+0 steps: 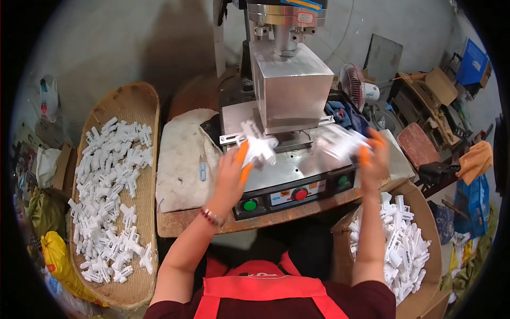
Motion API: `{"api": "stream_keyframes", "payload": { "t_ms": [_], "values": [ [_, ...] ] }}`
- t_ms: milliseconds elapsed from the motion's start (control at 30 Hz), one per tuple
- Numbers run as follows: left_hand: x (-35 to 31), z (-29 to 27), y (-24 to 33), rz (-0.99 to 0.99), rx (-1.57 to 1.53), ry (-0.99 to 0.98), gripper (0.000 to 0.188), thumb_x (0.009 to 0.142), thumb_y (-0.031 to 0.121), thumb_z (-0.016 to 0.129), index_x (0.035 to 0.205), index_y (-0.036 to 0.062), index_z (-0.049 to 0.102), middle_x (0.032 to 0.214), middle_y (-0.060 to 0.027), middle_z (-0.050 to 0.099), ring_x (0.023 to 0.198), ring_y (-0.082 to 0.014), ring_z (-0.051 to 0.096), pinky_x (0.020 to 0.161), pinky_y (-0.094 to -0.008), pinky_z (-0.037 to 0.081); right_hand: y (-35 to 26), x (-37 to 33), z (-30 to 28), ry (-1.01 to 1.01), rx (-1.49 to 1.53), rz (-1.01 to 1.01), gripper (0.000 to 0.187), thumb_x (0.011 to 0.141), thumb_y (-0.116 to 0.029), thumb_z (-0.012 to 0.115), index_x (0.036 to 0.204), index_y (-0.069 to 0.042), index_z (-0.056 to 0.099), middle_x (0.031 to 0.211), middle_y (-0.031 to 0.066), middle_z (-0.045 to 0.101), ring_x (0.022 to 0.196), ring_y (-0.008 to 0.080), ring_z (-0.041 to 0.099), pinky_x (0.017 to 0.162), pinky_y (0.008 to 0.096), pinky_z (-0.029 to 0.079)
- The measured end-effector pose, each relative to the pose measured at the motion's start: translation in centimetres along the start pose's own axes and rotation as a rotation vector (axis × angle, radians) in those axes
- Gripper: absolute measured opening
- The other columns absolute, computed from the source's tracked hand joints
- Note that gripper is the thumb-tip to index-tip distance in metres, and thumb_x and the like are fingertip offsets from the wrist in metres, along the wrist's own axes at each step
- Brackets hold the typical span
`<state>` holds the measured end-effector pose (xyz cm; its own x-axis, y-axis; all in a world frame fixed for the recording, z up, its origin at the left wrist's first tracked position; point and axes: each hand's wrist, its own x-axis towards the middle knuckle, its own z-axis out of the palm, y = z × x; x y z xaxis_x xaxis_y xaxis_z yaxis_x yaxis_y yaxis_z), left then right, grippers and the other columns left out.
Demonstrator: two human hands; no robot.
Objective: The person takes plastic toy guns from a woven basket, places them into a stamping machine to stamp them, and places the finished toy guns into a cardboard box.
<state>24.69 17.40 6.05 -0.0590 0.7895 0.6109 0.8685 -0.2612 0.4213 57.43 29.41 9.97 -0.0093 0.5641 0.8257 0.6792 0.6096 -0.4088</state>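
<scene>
My left hand (228, 175), with orange covers on its fingers, pinches a white plastic part (259, 149) over the press's metal bed (287, 164). A blurred white plastic piece (338, 141) is at the fingers of my right hand (375, 162), which also wears orange finger covers and is smeared by motion. Directly behind both pieces stands the big square metal block (293, 95) of the press, its lower edge just above a fixture on the bed. Whether each hand has one piece or more is hard to make out.
A long wicker basket (144, 212) of white parts lies at left; a cardboard box (433, 234) of white pieces stands at right. The press front carries green buttons (249, 205) and a red button (299, 194). A pale cloth pad (178, 159) and a blue-handled tool (203, 171) lie left of it.
</scene>
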Motion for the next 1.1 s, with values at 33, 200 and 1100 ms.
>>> {"api": "stream_keyframes", "payload": {
  "t_ms": [33, 200, 1100],
  "values": [
    [1.7, 1.1, 0.3, 0.024, 0.071, 0.094, 0.049, 0.082, 0.007, 0.065, 0.130, 0.0043, 0.053, 0.128, -0.0183, 0.051, 0.102, -0.0348, 0.052, 0.090, -0.0399, 0.044, 0.8, -1.1, -3.9, 0.011, 0.049, 0.080, 0.013, 0.085, -0.005, 0.062, 0.096, -0.001, 0.059, 0.125, 0.0134, 0.059, 0.126, 0.0302, 0.046, 0.101, 0.0405, 0.039],
    [7.6, 8.6, 0.4, 0.074, 0.236, 0.080, 0.021, 0.080, 0.014, 0.065, 0.099, 0.0064, 0.067, 0.116, -0.0123, 0.062, 0.093, -0.0322, 0.056, 0.083, -0.0387, 0.045, -0.6, -6.5, -18.6, 0.037, -0.300, 0.151, 0.019, 0.088, -0.004, 0.060, 0.107, -0.001, 0.061, 0.127, 0.0151, 0.057, 0.135, 0.0319, 0.036, 0.112, 0.0419, 0.023],
    [-27.5, -21.8, -35.1, -0.871, 0.383, 0.461, 0.026, 0.083, 0.004, 0.052, 0.106, 0.0004, 0.062, 0.097, -0.0226, 0.065, 0.094, -0.0393, 0.061, 0.082, -0.0429, 0.048, 12.0, -12.2, -3.0, -0.456, 0.101, 0.444, 0.045, 0.098, -0.016, 0.052, 0.139, 0.000, 0.042, 0.136, 0.0180, 0.049, 0.126, 0.0258, 0.047, 0.105, 0.0345, 0.036]
  ]
}}
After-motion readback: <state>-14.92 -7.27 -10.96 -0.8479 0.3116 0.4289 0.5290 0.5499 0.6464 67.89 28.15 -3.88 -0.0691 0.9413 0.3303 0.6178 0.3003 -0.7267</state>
